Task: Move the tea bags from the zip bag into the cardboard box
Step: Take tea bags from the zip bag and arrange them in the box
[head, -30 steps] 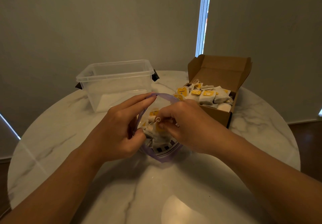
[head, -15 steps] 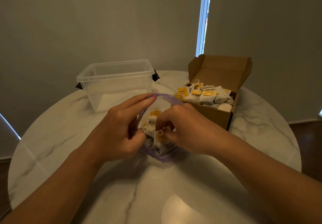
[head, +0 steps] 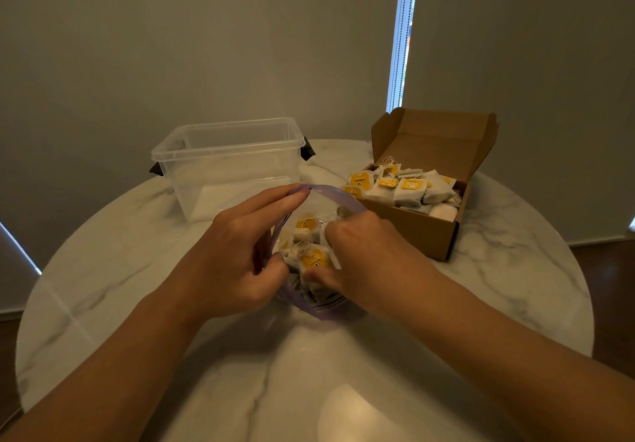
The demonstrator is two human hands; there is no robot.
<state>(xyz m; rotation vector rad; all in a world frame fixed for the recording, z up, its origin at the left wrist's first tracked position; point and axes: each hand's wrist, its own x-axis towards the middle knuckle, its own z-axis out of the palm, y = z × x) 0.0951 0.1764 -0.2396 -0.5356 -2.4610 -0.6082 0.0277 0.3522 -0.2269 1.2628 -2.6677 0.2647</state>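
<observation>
head: right hand (head: 360, 256) deeper — grip clamps tea bags (head: 314, 258); left hand (head: 237, 252) holds zip bag (head: 338, 195).

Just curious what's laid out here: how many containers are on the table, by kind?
Clear plastic tub: 1
Cardboard box: 1
Zip bag: 1
Total: 3

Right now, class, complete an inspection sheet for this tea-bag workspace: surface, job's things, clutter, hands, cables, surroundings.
Surface: round marble table.
Job's things: zip bag open, tea bags inside; cardboard box lid up, boxed tea bags heaped in it.
Clutter: clear plastic tub, back left.
Hands: left hand holds the bag's rim; right hand grips tea bags inside.
Cables: nothing seen.
Surroundings: drawn blinds, bright gap between them.
</observation>
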